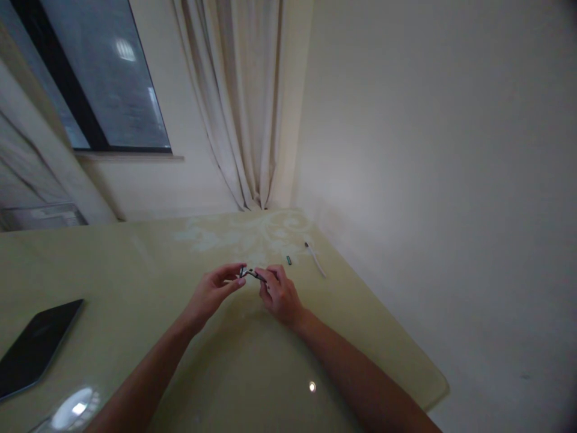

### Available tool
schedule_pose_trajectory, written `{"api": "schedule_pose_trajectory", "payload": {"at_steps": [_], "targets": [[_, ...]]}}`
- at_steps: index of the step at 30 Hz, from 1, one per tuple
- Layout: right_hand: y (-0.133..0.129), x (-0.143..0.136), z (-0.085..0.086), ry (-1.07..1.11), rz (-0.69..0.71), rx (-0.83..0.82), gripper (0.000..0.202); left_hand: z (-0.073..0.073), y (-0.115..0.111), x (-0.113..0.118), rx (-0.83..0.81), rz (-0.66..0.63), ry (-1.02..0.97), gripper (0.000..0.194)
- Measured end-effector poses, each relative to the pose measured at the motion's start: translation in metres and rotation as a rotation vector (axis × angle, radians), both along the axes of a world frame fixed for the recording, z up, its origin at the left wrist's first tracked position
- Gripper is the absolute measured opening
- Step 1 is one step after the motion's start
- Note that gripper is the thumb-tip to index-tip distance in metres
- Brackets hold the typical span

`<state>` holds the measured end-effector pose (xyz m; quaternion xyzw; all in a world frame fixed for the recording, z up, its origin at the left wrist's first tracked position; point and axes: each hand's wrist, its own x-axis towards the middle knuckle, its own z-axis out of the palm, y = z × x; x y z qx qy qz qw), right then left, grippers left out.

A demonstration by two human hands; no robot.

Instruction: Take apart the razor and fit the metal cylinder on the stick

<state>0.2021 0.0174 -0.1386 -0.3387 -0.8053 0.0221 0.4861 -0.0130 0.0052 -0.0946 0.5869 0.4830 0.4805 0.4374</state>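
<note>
A small, slim object (250, 273), dark and silver with a bent shape, is held above the table between my two hands. My left hand (211, 294) pinches its left end between thumb and fingertips. On the other end, my right hand (282, 296) is closed, with fingers curled around it and partly hiding it. The object is too small to tell its kind. Just beyond my right hand lies a small dark green piece (289, 260). A thin white stick-like item (315, 260) with a dark tip rests farther right.
The pale green glossy table (135, 288) meets a plain wall (428, 180) along its right side. A dark flat tablet-like device (38, 346) lies at the left. Behind the table hang beige curtains (243, 102) beside a window (108, 72).
</note>
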Motion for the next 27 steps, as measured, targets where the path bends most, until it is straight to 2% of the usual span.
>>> {"api": "schedule_pose_trajectory", "payload": {"at_steps": [5,9,15,21,27], "targets": [[-0.014,-0.004,0.02,0.343,0.312,-0.403,0.025,0.017,-0.005,-0.009,0.068,-0.144,0.174,0.051],[-0.017,-0.008,0.025,0.438,0.462,-0.689,0.039,0.03,-0.009,-0.013,0.097,-0.218,0.236,0.048],[-0.012,-0.007,0.02,0.464,0.547,-0.75,0.046,0.036,-0.01,-0.013,0.121,-0.281,0.274,0.05],[-0.012,-0.005,0.022,0.441,0.547,-0.772,0.049,0.035,-0.012,-0.013,0.122,-0.317,0.312,0.055],[-0.011,-0.004,0.02,0.431,0.612,-0.791,0.045,0.032,-0.012,-0.012,0.124,-0.335,0.334,0.049]]}}
